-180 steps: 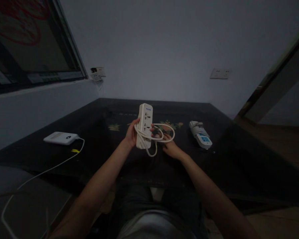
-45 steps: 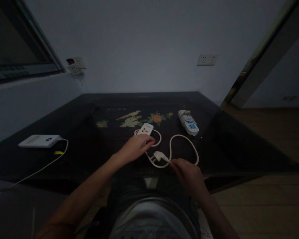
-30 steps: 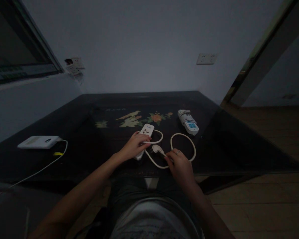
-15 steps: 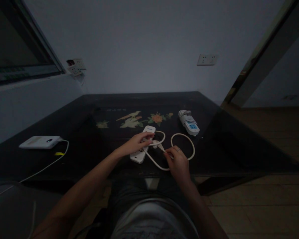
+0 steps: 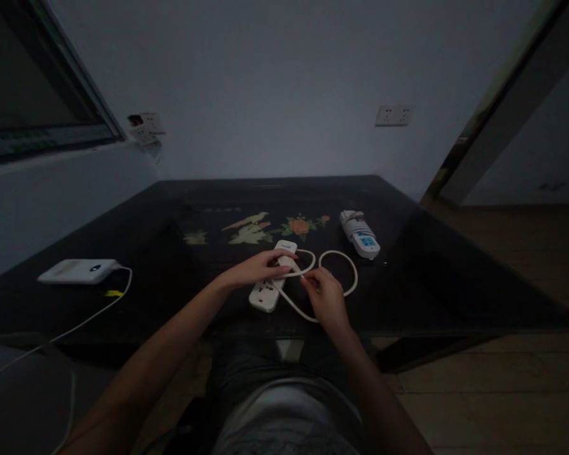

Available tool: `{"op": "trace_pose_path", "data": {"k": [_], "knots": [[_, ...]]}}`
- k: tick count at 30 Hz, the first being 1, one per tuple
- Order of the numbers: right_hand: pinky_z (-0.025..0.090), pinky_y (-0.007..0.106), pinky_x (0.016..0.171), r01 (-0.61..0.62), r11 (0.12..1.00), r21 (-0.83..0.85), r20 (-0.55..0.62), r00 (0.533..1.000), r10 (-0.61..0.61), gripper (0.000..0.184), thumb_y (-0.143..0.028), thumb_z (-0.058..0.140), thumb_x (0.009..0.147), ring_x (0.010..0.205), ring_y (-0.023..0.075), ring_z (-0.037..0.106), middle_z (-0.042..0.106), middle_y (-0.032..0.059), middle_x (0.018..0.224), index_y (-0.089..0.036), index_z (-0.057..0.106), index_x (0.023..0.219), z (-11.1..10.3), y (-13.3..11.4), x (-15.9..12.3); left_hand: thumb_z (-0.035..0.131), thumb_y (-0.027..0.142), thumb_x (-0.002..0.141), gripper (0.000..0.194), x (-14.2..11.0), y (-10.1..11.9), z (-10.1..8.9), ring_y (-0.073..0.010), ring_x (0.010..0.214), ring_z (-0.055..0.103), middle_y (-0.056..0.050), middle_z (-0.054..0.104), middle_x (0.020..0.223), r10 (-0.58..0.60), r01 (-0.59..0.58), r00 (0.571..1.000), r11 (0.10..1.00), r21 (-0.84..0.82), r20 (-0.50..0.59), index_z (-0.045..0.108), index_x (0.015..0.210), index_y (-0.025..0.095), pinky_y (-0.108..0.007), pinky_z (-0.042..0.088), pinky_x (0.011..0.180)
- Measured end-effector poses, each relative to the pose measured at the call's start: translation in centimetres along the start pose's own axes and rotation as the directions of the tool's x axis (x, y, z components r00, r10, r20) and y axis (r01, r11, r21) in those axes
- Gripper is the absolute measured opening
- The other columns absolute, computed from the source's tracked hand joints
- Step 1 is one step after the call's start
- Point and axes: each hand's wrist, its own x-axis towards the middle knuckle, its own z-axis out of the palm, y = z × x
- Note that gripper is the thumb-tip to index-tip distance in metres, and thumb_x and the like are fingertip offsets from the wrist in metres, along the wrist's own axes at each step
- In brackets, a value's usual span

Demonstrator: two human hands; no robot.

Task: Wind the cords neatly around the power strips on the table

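Observation:
A white power strip [image 5: 265, 296] lies tilted on the dark table, its middle covered by my left hand [image 5: 260, 266]. The thumb and fingers of that hand close around the head of the white plug [image 5: 288, 261], above the strip; its pins are hidden. My right hand [image 5: 329, 298] pinches the power cord just behind the plug's ribbed neck. One loop of the cord [image 5: 355, 268] curls out on the table beyond my right hand. A smaller loop runs from the strip past the plug.
A second power strip [image 5: 367, 244], wrapped in its grey cord, lies at the right. A white power bank [image 5: 78, 271] with a thin cable [image 5: 88, 316] rests at the left, near a yellow tag [image 5: 114, 293]. Wall sockets [image 5: 393, 115] are behind the black table [image 5: 436, 278].
The strip was held up with its cord bundled; now it lies on the table, cord partly unwound. My right hand has brought the plug leftward over the strip, to my left fingers.

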Motion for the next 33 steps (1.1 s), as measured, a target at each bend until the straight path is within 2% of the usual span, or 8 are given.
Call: {"op": "trace_pose_path", "data": {"k": [6,9,11,15,22,25,28,33], "knots": [[0.04,0.027,0.062,0.003,0.998,-0.063,0.016,1.0,-0.002,0.021,-0.029,0.055,0.088,0.068,0.0169,0.058,0.062,0.0028,0.071,-0.019,0.062,0.072,-2.0,0.2,0.9,0.057,0.04,0.084,0.034,-0.1,-0.5,-0.2,-0.0136,0.075,0.057,-0.003,0.061,0.086,0.016,-0.026,0.997,0.99,-0.136,-0.074,0.057,0.109,0.016,-0.024,0.043,0.064],[0.042,0.027,0.065,0.024,0.996,-0.086,-0.042,0.999,-0.028,0.021,-0.031,0.051,0.09,0.072,0.0174,0.059,0.064,0.0044,0.078,-0.018,0.063,0.078,-3.3,0.1,3.1,0.057,0.039,0.084,0.035,-0.3,-1.0,-0.3,-0.0142,0.077,0.059,-0.003,0.062,0.087,0.021,-0.048,0.991,0.977,-0.208,-0.134,0.056,0.112,0.018,-0.025,0.046,0.068],[0.044,0.027,0.073,0.095,0.991,-0.097,0.024,0.995,-0.094,0.018,-0.029,0.049,0.092,0.083,0.018,0.06,0.066,0.006,0.09,-0.018,0.063,0.09,-3.3,0.0,5.6,0.061,0.038,0.082,0.036,-0.4,-1.1,-0.4,-0.0144,0.078,0.06,-0.003,0.063,0.089,0.013,-0.057,0.981,0.973,-0.225,-0.192,0.057,0.113,0.019,-0.026,0.046,0.069],[0.044,0.032,0.086,0.129,0.957,-0.26,0.363,0.932,-0.026,0.029,-0.032,0.052,0.091,0.101,0.0215,0.06,0.065,0.0099,0.11,-0.017,0.059,0.114,-0.5,0.4,11.1,0.067,0.036,0.076,0.038,-0.4,-1.1,-0.5,-0.0156,0.083,0.061,-0.005,0.065,0.099,0.0,-0.078,0.964,0.956,-0.284,-0.265,0.061,0.11,0.019,-0.027,0.047,0.074],[0.046,0.027,0.081,0.191,0.938,-0.29,0.61,0.792,0.028,0.035,-0.038,0.065,0.082,0.099,0.0234,0.064,0.069,0.0103,0.108,-0.016,0.066,0.11,4.4,2.5,14.2,0.072,0.032,0.072,0.035,-0.3,-1.9,-0.7,-0.0163,0.08,0.063,-0.005,0.068,0.093,-0.03,-0.102,0.948,0.914,-0.393,-0.317,0.066,0.102,0.016,-0.029,0.048,0.075],[0.046,0.03,0.084,0.204,0.923,-0.325,0.639,0.767,0.055,0.042,-0.047,0.062,0.083,0.104,0.0261,0.062,0.068,0.0099,0.113,-0.019,0.064,0.114,4.2,2.9,14.1,0.07,0.034,0.075,0.031,-0.3,-2.2,-1.8,-0.0156,0.078,0.062,-0.005,0.067,0.089,-0.012,-0.206,0.887,0.885,-0.418,-0.462,0.066,0.1,0.016,-0.03,0.05,0.076],[0.044,0.039,0.087,0.215,0.904,-0.37,0.655,0.75,0.089,0.05,-0.058,0.058,0.081,0.111,0.0319,0.058,0.067,0.0111,0.115,-0.022,0.064,0.115,3.8,2.9,14.4,0.07,0.034,0.075,0.03,-0.7,-2.0,-3.9,-0.0132,0.074,0.061,-0.004,0.065,0.087,0.007,-0.343,0.781,0.84,-0.42,-0.624,0.065,0.099,0.017,-0.028,0.051,0.073],[0.043,0.042,0.09,0.249,0.89,-0.382,0.7,0.707,0.102,0.047,-0.053,0.062,0.08,0.113,0.0327,0.057,0.065,0.011,0.119,-0.023,0.064,0.116,4.4,2.9,15.9,0.075,0.033,0.069,0.034,-2.4,-1.1,-7.9,-0.0104,0.068,0.061,0.0,0.062,0.08,0.034,-0.483,0.623,0.803,-0.35,-0.781,0.063,0.098,0.019,-0.025,0.053,0.067]]}}
